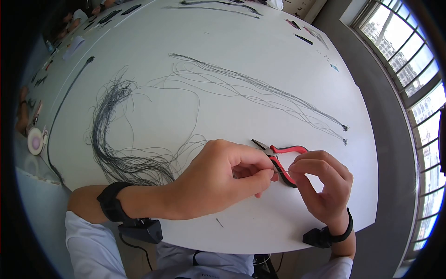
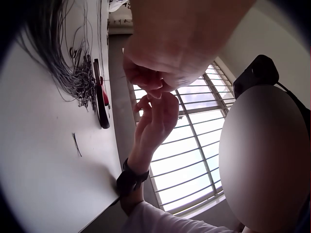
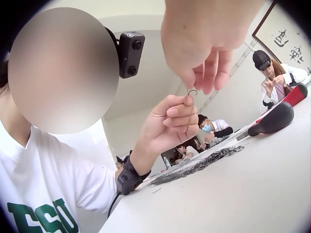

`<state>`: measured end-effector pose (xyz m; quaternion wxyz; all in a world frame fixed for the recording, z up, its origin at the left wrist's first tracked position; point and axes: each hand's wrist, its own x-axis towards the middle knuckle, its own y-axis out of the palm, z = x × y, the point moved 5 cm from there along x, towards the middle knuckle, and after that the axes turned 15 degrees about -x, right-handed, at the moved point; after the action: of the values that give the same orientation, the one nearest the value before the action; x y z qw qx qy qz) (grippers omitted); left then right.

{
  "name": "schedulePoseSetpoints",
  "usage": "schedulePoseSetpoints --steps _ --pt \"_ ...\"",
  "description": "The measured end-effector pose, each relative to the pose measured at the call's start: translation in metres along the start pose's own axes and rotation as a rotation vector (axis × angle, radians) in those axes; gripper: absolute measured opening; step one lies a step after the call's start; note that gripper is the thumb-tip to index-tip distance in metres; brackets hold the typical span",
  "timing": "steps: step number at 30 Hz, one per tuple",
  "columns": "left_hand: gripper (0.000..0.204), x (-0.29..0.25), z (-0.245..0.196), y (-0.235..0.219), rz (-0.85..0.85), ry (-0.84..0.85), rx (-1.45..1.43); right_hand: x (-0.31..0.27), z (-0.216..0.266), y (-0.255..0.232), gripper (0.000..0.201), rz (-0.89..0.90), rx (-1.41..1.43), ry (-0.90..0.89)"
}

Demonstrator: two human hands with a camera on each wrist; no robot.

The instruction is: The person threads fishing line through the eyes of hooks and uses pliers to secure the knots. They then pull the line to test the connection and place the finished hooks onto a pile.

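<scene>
Between the fingertips of both hands runs a thin dark strand; in the right wrist view this strand (image 3: 193,92) curves into a small hook shape at its upper end. My left hand (image 1: 223,174) pinches it between thumb and forefinger, the other fingers curled beneath. Thumb and forefinger of my right hand (image 1: 323,181) meet at the strand's other side, close to the left fingertips. Red-and-black pliers (image 1: 290,149) lie on the table just behind the hands, partly covered by them. A large bundle of dark strands (image 1: 107,125) curves beside my left forearm.
A longer, straighter bundle of strands (image 1: 260,86) stretches across the white table (image 1: 232,46), with dark clumps at its right end. A short loose piece (image 1: 219,222) lies near the front edge. A white spool (image 1: 35,141) stands at far left. Other people sit farther along.
</scene>
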<state>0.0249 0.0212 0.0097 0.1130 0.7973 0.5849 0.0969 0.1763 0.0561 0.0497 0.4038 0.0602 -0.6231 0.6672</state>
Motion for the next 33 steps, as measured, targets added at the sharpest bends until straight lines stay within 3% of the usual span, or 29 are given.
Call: schedulePoseSetpoints --steps 4,9,19,22,24,25,27,33 --pt "0.016 0.003 0.004 -0.01 -0.072 -0.043 -0.13 -0.003 -0.02 0.012 0.023 0.188 -0.192 0.227" --pt "0.019 0.009 0.008 -0.023 -0.17 -0.009 -0.168 -0.019 -0.027 0.021 0.028 0.508 -0.313 0.264" --pt "0.021 0.011 0.013 -0.033 -0.245 0.074 -0.219 -0.015 -0.026 0.032 0.012 0.419 -0.238 0.112" --pt "0.021 0.011 0.013 -0.036 -0.269 0.098 -0.216 -0.013 -0.032 0.03 0.011 0.367 -0.109 0.222" --pt "0.021 0.011 0.013 -0.037 -0.277 0.096 -0.218 -0.01 -0.032 0.027 0.012 0.333 0.138 0.475" --pt "0.021 0.011 0.013 -0.037 -0.284 0.092 -0.223 -0.011 -0.033 0.028 0.012 0.332 0.138 0.473" --pt "0.021 0.011 0.013 -0.036 -0.284 0.093 -0.212 -0.011 -0.028 0.028 0.015 0.265 0.143 0.283" --pt "0.021 0.01 0.011 -0.031 -0.263 0.094 -0.163 -0.009 -0.018 0.03 0.013 0.272 0.111 0.267"
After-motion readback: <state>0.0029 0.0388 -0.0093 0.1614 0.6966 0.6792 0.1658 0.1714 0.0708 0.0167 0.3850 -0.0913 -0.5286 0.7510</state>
